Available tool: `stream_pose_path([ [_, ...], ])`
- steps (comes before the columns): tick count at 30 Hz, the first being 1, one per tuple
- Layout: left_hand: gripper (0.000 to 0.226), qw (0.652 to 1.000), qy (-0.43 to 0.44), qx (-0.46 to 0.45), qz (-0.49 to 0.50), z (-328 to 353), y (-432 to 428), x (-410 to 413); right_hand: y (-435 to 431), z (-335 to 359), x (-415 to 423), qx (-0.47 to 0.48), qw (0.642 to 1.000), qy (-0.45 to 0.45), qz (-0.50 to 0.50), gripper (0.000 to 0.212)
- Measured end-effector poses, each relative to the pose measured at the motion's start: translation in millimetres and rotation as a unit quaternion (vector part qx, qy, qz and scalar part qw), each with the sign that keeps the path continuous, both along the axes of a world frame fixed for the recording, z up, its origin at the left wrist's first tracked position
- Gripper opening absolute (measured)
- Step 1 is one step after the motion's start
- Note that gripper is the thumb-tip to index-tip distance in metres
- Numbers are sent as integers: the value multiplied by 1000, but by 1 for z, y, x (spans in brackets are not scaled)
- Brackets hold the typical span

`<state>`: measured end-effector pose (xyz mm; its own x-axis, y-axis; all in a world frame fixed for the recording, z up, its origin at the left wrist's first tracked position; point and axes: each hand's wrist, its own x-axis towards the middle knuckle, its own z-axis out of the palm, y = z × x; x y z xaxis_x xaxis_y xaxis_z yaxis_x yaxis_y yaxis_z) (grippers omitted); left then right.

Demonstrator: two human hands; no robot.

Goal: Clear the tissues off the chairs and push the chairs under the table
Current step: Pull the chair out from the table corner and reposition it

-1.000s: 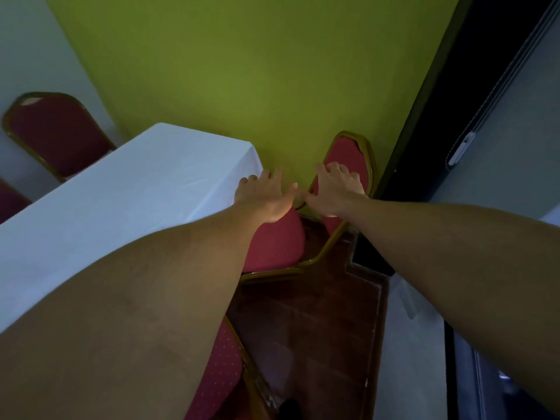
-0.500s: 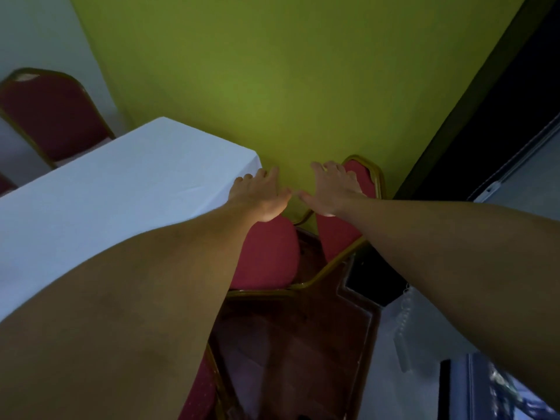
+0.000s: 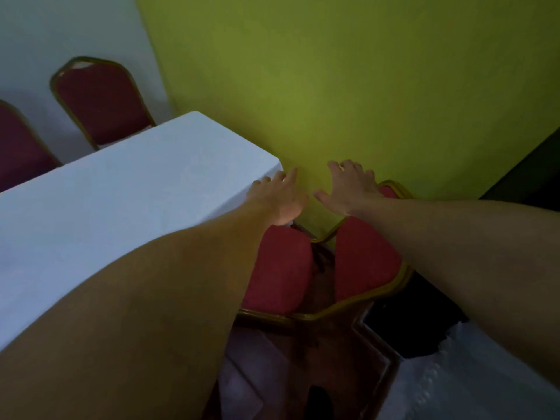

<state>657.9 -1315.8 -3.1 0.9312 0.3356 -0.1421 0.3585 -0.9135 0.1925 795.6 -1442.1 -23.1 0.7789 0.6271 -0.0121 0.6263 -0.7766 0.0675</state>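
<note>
A red padded chair with a gold frame stands at the table's far right corner, its seat partly under the white tablecloth. My right hand is spread over the top of the chair's backrest, fingers apart. My left hand hovers open over the table's corner, above the seat. Neither hand holds anything. No tissue shows on this chair.
A yellow-green wall rises just behind the chair. Two more red chairs stand along the table's far side against a white wall. Dark wooden floor lies below, and a white lacy cloth at lower right.
The view has swung left and up, showing more of the far chairs. Both hands stay stretched out over the corner chair, now spread a little further apart.
</note>
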Motion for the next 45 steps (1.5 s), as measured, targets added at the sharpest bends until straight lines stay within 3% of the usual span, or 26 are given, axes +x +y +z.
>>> stream_pose_path([
  [11, 79, 995, -4, -62, 77, -42, -18, 87, -5, -30, 105, -10, 996, 44, 70, 81],
  [30, 106, 973, 105, -199, -43, -146, -95, 179, -7, -104, 228, -132, 987, 78, 51, 86],
  [35, 127, 951, 125, -283, 15, -153, -122, 208, 10, -130, 254, -202, 968, 127, 73, 87],
  [42, 144, 884, 163, -426, 100, -149, -162, 244, 20, -165, 268, -296, 935, 167, 104, 88],
  [45, 147, 877, 210, -427, 74, -156, -180, 249, 20, -179, 268, -344, 917, 178, 98, 86],
])
